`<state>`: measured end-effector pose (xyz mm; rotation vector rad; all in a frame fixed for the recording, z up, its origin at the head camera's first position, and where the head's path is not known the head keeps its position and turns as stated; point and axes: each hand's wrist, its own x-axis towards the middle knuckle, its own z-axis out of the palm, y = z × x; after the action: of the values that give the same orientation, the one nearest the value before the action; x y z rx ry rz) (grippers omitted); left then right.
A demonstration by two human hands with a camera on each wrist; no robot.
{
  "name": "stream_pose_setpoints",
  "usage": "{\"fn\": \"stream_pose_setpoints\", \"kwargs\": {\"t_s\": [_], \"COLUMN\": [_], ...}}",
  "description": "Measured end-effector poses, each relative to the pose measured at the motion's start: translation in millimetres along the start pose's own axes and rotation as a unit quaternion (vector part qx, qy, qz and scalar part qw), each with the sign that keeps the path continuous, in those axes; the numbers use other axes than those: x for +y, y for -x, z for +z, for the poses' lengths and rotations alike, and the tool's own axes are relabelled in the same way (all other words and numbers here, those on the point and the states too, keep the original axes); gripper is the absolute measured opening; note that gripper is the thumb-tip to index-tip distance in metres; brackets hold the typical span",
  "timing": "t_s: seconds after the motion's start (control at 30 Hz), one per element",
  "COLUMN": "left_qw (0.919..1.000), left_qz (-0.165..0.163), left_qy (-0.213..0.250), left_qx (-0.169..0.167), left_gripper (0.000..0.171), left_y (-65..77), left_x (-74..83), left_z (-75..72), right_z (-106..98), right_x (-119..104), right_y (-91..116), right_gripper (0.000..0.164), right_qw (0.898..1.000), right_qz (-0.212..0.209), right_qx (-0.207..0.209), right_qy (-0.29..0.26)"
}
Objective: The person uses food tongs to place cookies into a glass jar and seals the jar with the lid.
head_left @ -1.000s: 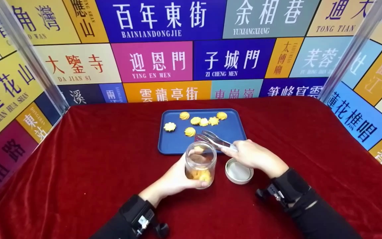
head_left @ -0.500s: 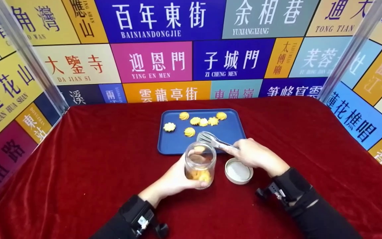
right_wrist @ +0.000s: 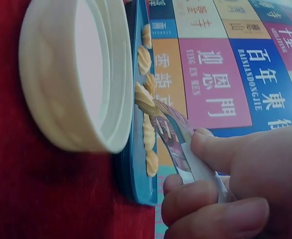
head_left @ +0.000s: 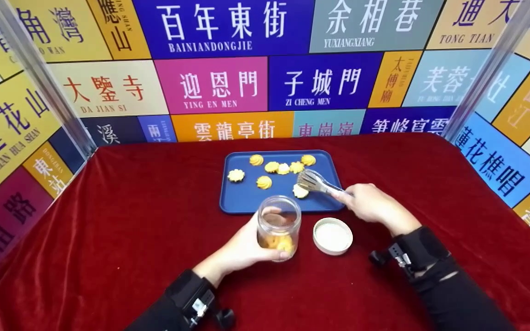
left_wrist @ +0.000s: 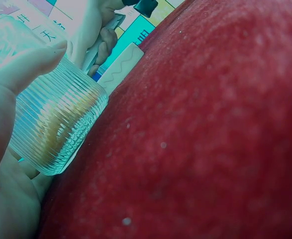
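Note:
My left hand [head_left: 239, 246] grips a clear ribbed glass jar [head_left: 278, 230] upright, with its mouth uncovered and several cookies [head_left: 279, 242] at the bottom. In my right hand [head_left: 377, 204] is a pair of metal tongs [head_left: 322, 185], held over the right part of a blue tray [head_left: 256, 202]. The slotted ends of the tongs meet a pale piped cookie [head_left: 300, 191]; in the right wrist view this cookie [right_wrist: 145, 98] lies at their tips. Whether they pinch it I cannot tell. Several more swirled cookies [head_left: 263, 182] lie farther back and left on the tray.
A round cream lid [head_left: 332, 236] lies on the red cloth [head_left: 154, 207], right of the jar and below my right hand. Behind the table rise panels [head_left: 219, 85] printed with large characters, with clear posts [head_left: 481, 73] at both sides.
My right hand has moved right with the tongs, from beside the jar's mouth to the tray's right part. A cookie now shows under their ends. The left hand and jar have stayed still.

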<state>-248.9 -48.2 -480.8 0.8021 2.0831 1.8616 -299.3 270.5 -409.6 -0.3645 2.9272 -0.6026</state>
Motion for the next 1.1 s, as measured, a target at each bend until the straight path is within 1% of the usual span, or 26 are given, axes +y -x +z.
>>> {"fn": "stream_pose_setpoints", "kwargs": {"t_s": [0.17,0.3,0.47,0.67,0.8,0.97,1.1], "left_qw": [1.0,1.0,1.0,1.0,1.0,1.0,0.9998], "left_qz": [0.001,0.0,-0.008,-0.004,-0.006,-0.003,0.002], "left_qy": [-0.001,-0.001,-0.002,0.0,0.001,0.009,0.017], "left_qx": [0.001,0.001,0.002,0.001,0.0,-0.002,-0.007], "left_gripper": [0.086,0.087,0.087,0.087,0.086,0.085,0.085], "left_y": [0.6,0.7,1.4,1.0,0.7,0.0,-0.4], "left_x": [1.4,1.7,2.2,2.2,2.1,1.4,0.5], "left_z": [0.0,0.2,0.0,0.0,-0.2,0.1,0.5], "right_z": [-1,-2,-4,-2,1,3,2], "right_x": [5,4,-1,-7,-8,-8,-8], "right_y": [0,-1,1,4,4,4,6], "right_gripper": [0.06,0.059,0.058,0.057,0.056,0.049,0.047], "right_qw": [1.0,0.999,1.0,0.999,0.998,0.998,0.998], "right_qz": [0.017,0.025,0.018,0.045,0.05,0.039,0.033], "right_qx": [-0.019,-0.029,-0.024,-0.021,-0.023,-0.011,0.001], "right_qy": [-0.002,-0.008,-0.002,0.023,0.031,0.044,0.044]}}
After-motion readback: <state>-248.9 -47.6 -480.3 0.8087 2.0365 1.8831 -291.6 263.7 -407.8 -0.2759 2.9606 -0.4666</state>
